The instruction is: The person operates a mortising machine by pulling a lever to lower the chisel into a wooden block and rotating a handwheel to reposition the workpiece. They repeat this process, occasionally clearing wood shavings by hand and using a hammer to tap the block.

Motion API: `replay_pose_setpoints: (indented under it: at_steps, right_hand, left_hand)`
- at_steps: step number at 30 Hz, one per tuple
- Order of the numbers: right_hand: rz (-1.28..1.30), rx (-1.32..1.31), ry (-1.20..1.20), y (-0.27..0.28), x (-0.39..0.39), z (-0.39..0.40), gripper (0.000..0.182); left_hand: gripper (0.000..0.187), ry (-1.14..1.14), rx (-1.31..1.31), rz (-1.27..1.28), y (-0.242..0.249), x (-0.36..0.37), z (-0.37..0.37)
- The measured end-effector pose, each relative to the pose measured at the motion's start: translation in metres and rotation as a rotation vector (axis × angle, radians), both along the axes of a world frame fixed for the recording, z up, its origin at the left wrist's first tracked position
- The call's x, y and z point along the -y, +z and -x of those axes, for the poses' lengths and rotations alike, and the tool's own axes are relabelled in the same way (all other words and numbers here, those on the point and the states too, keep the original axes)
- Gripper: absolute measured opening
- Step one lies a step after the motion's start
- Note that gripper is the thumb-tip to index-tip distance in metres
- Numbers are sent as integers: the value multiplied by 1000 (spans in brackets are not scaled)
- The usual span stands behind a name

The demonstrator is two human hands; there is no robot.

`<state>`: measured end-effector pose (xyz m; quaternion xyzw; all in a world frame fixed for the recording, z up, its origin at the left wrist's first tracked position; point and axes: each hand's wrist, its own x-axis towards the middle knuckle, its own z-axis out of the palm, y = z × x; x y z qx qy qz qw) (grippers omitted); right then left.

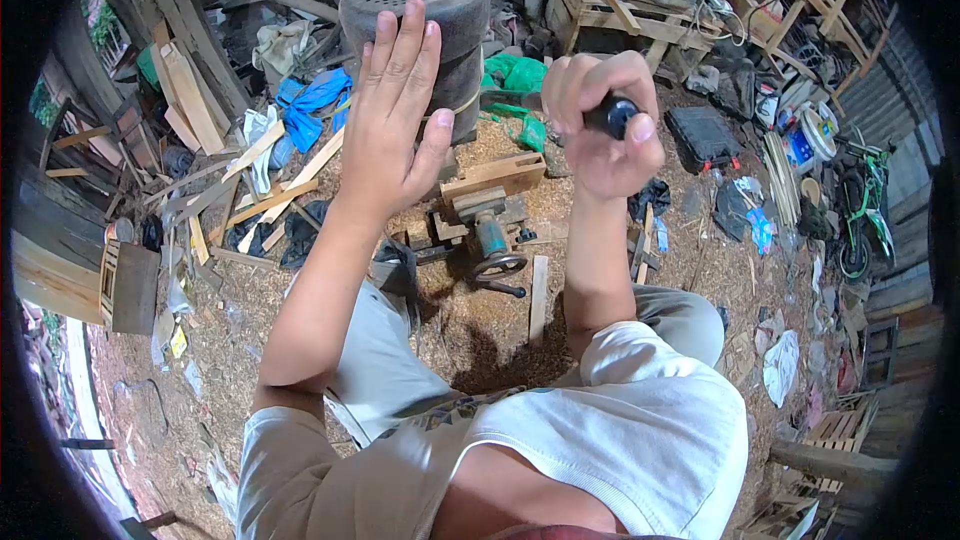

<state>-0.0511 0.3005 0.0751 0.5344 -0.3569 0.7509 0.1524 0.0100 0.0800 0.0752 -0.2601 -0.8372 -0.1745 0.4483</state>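
My left hand [395, 135] is held up with its fingers straight and flat, overlapping the front of a dark motor-like housing [465, 15] with a perforated round top. The fingers of my right hand [605, 130] wrap round a black-handled tool [617, 114], its rounded butt facing me. A dark shaft [510, 98] runs from that hand toward the housing; the tip's exact kind cannot be made out. Below and between my hands sits a greenish metal machine part [490, 237] with a handwheel [498, 266], in front of a wooden block [495, 175].
Sawdust and shavings cover the ground [470, 340]. Wood strips [270, 190] and a blue plastic bag [312, 105] lie to the left, a green bag [520, 72] behind. On the right are a black case [703, 135], a white bucket [818, 130] and a green bicycle [868, 210].
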Motion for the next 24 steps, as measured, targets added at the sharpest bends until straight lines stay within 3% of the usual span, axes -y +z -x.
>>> replay_pose_setpoints:
  at_steps: [1,3,5,7,8,17,24]
  right_hand:
    - [-4,-3,-4,-4,7,0,47]
    - [197,89,-248,-16,27,0,50]
    - [59,115,-299,-45,28,9,55]
    - [-7,40,-555,-63,39,22,74]
    - [-53,-13,-551,-72,40,30,89]
    - [-136,-120,-778,-159,68,71,89]
    - [-256,25,-481,-34,80,99,77]
  left_hand:
    - [68,-14,7,-4,1,0,-1]
    - [67,-25,7,-15,1,0,-2]
    - [67,-33,6,-23,0,1,0]
    - [68,-21,-13,-33,-3,2,2]
    - [68,-21,-13,-32,-3,3,3]
    - [67,-73,-21,-55,-5,5,3]
    - [68,-83,-87,-95,-5,4,7]
